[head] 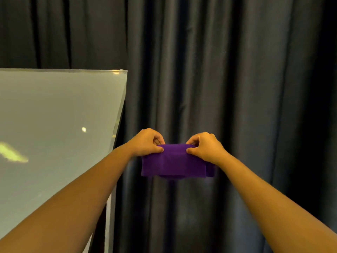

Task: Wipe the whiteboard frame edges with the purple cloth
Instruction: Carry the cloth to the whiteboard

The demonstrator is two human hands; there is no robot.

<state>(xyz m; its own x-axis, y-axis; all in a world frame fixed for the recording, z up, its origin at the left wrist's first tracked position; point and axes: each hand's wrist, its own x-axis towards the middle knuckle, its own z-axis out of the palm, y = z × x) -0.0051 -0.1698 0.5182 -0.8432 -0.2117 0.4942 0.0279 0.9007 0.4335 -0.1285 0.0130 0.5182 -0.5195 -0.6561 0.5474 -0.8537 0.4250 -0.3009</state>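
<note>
Both hands hold the purple cloth (174, 162) up in mid-air in front of the dark curtain (228, 79), to the right of the whiteboard (54, 125) and not touching it. The left hand (147, 142) pinches the cloth's upper left corner between thumb and curled fingers, and the right hand (205, 146) pinches the upper right corner the same way, so the top edge is drawn fairly taut while the rest hangs down in at least two layers. This looks like the folding or squaring-up step before wiping. To do it well, I would keep the layers aligned and make a thick, flat pad that one hand can wrap over a narrow edge, leaving no loose tail to drag across the board face. The nearest target appears to be the board's right frame edge (120, 110), which slants down and leftward toward the viewer from the top right corner (125, 71). The cloth is soft, matte and limp, likely a microfibre or similar weave, though the texture is too blurred to confirm. The board face is smooth and glossy, with bright reflections (12, 154) on it; its frame is thin, pale and hard-edged. The curtain hangs in deep vertical pleats of heavy, dull fabric.
</note>
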